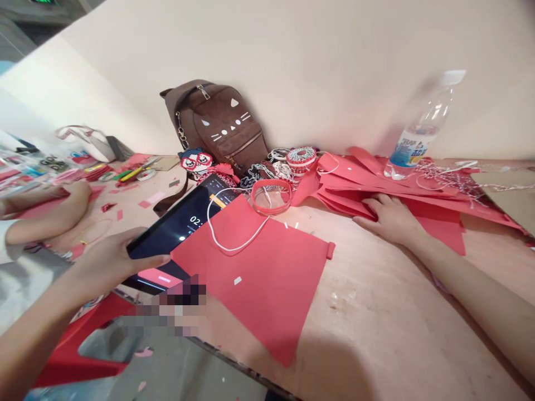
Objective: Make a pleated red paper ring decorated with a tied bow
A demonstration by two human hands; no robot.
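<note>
My left hand (111, 256) grips a dark tablet (167, 223) by its near left edge, thumb over the lit screen. A square red sheet of paper (267, 267) lies on the table and covers the tablet's right side. On that sheet are a looped white cord (210, 225) and a small white scrap (238, 280). A red ring, like a tape roll (288, 203), sits at the sheet's far edge. My right hand (388, 220) is at a loose stack of red paper (343, 184), its fingers tucked among the sheets and partly hidden.
A clear plastic bottle (412, 145) stands tilted on the red stack. Behind are a brown backpack (225, 120), tangled yarn (267, 172) and a round red-white woven piece (301, 160). Another person's arms (54, 214) rest at left. A red stool (79, 359) stands below the table edge.
</note>
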